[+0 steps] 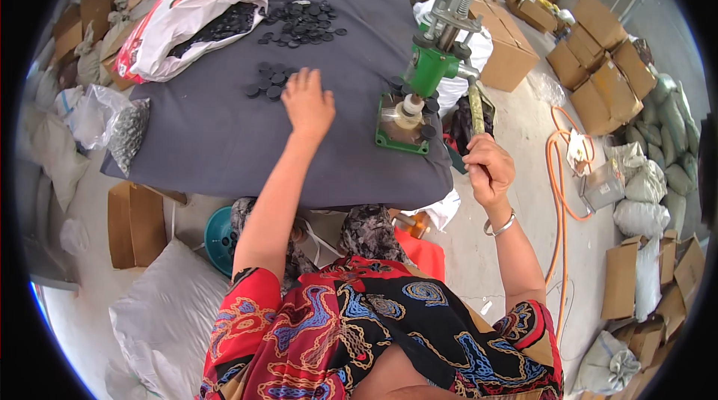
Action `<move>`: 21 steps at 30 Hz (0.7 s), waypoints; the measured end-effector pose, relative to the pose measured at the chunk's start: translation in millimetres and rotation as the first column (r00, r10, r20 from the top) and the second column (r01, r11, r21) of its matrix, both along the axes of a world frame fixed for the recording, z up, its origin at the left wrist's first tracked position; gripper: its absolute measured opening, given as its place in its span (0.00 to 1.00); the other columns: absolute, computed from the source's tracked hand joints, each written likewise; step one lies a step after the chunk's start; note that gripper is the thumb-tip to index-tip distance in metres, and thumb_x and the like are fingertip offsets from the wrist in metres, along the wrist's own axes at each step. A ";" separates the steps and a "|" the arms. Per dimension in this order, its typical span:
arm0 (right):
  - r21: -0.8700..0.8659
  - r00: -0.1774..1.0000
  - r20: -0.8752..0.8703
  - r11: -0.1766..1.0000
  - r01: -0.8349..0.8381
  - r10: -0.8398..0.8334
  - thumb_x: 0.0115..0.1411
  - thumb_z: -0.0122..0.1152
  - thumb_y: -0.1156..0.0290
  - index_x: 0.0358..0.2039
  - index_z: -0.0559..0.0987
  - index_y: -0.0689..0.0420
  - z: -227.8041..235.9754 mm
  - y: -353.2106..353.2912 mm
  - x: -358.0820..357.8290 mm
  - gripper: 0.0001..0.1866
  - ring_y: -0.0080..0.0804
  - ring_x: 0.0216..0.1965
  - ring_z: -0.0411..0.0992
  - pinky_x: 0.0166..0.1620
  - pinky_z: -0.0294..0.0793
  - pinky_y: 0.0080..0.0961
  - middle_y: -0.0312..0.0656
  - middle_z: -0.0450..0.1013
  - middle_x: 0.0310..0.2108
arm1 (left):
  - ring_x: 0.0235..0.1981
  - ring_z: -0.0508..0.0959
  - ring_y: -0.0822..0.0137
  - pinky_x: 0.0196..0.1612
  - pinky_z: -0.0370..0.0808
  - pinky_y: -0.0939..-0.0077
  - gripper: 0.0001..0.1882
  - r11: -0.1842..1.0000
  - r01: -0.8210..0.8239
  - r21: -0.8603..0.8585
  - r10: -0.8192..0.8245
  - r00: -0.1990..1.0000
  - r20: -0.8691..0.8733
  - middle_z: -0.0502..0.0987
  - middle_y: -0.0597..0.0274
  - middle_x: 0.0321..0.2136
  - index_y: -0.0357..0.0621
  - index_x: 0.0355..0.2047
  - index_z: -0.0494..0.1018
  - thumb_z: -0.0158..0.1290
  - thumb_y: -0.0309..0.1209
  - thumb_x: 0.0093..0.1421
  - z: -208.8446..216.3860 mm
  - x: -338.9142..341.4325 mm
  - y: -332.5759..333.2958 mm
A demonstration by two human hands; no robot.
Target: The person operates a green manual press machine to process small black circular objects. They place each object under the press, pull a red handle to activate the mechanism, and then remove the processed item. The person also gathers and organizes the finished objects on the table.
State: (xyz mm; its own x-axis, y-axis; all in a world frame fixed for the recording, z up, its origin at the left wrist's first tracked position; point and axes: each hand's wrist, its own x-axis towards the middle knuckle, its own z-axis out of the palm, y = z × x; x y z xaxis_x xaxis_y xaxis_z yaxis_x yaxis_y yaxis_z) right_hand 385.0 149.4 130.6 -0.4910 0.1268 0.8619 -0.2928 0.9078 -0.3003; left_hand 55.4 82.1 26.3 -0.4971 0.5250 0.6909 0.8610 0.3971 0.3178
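Observation:
My left hand (308, 104) reaches over the table with its fingers stretched out and apart. Its thumb side is at the right edge of a small group of round black caps (268, 80); whether a cap lies under the fingertips is hidden. My right hand (490, 168) is closed around the lower end of the lever (476, 108) of a green hand press (432, 67). Under the press ram, a pale round fitting (409, 108) stands on the green base (402, 147). A few black caps (428, 132) lie around that base.
A larger heap of black caps (303, 22) lies farther back on the dark tablecloth (224, 138), beside an open white sack (161, 33) of black pieces. A clear bag of small parts (129, 134) hangs at the left edge. Cartons (598, 93) and an orange hose (555, 175) are at right.

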 end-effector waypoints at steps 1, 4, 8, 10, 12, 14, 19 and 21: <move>-0.010 1.000 0.020 1.000 0.000 0.001 0.44 0.52 0.82 0.23 0.75 0.63 3.5 -0.1 1.0 0.04 0.36 0.18 0.65 0.33 0.71 0.33 0.41 0.65 0.16 | 0.59 0.64 0.48 0.57 0.61 0.49 0.27 0.992 -0.108 -0.072 0.108 0.994 -0.015 0.68 0.51 0.56 0.41 0.52 0.68 0.59 0.34 0.53 0.5 -15.6 -7.4; -0.155 1.000 0.027 0.988 0.000 0.004 0.45 0.53 0.81 0.23 0.75 0.63 21.0 0.7 0.8 0.04 0.34 0.18 0.65 0.31 0.70 0.29 0.42 0.67 0.19 | 0.58 0.66 0.47 0.56 0.62 0.47 0.25 0.937 -0.246 -0.249 0.245 0.969 -0.036 0.68 0.46 0.57 0.37 0.51 0.69 0.58 0.36 0.56 -15.9 -54.2 -30.4; -0.421 0.998 0.044 0.905 0.058 -0.043 0.51 0.50 0.76 0.26 0.75 0.64 58.4 8.5 -0.6 0.06 0.26 0.22 0.68 0.29 0.68 0.22 0.40 0.71 0.21 | 0.55 0.69 0.50 0.55 0.64 0.49 0.22 0.923 -0.180 -0.341 0.179 0.983 -0.035 0.70 0.47 0.55 0.36 0.49 0.71 0.57 0.36 0.57 -31.5 -48.1 -41.4; -0.481 0.999 -0.013 0.876 -0.044 0.043 0.54 0.49 0.74 0.29 0.75 0.66 74.4 26.6 -5.5 0.09 0.24 0.21 0.67 0.28 0.67 0.20 0.40 0.70 0.21 | 0.54 0.70 0.52 0.54 0.65 0.52 0.21 0.925 -0.092 -0.370 0.112 0.993 0.034 0.72 0.48 0.53 0.37 0.48 0.72 0.57 0.35 0.57 -23.7 -33.6 -45.5; -0.541 0.987 -0.087 0.825 -0.162 0.137 0.55 0.49 0.73 0.31 0.75 0.67 95.6 39.6 -13.5 0.10 0.24 0.18 0.64 0.27 0.65 0.21 0.40 0.68 0.19 | 0.53 0.71 0.52 0.53 0.66 0.52 0.21 0.916 0.008 -0.402 0.041 0.993 0.114 0.73 0.50 0.52 0.39 0.49 0.72 0.57 0.34 0.57 -11.7 -17.8 -48.6; -0.578 0.981 -0.107 0.793 -0.192 0.160 0.56 0.49 0.72 0.32 0.75 0.68 111.3 56.5 -22.6 0.11 0.24 0.17 0.61 0.27 0.64 0.23 0.40 0.66 0.16 | 0.51 0.71 0.53 0.52 0.66 0.54 0.21 0.943 0.012 -0.332 0.027 0.993 0.113 0.74 0.53 0.50 0.41 0.49 0.73 0.57 0.33 0.56 -10.7 -12.0 -50.9; -0.657 0.966 -0.143 0.710 -0.254 0.214 0.57 0.48 0.74 0.32 0.76 0.68 143.0 82.1 -40.7 0.11 0.25 0.16 0.60 0.27 0.64 0.25 0.40 0.65 0.15 | 0.45 0.73 0.55 0.48 0.68 0.58 0.16 0.988 -0.135 -0.080 0.136 0.991 0.005 0.76 0.56 0.41 0.42 0.43 0.76 0.59 0.30 0.54 -19.0 -25.3 -47.6; -0.664 0.968 -0.155 0.705 -0.252 0.200 0.57 0.48 0.75 0.32 0.76 0.69 145.8 86.7 -43.6 0.10 0.25 0.16 0.60 0.27 0.65 0.26 0.40 0.65 0.15 | 0.44 0.73 0.55 0.46 0.69 0.59 0.15 0.978 -0.134 -0.161 0.142 0.989 0.042 0.76 0.57 0.39 0.43 0.42 0.76 0.59 0.30 0.54 -22.9 -31.3 -46.4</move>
State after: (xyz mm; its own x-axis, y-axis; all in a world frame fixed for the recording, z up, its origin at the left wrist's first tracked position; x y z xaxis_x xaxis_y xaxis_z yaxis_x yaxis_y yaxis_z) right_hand 341.4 236.2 276.4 -0.5272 0.5782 0.6227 -0.5045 0.3767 -0.7769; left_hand 24.0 35.7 3.4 -0.6059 0.5487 0.5760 0.7782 0.5593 0.2857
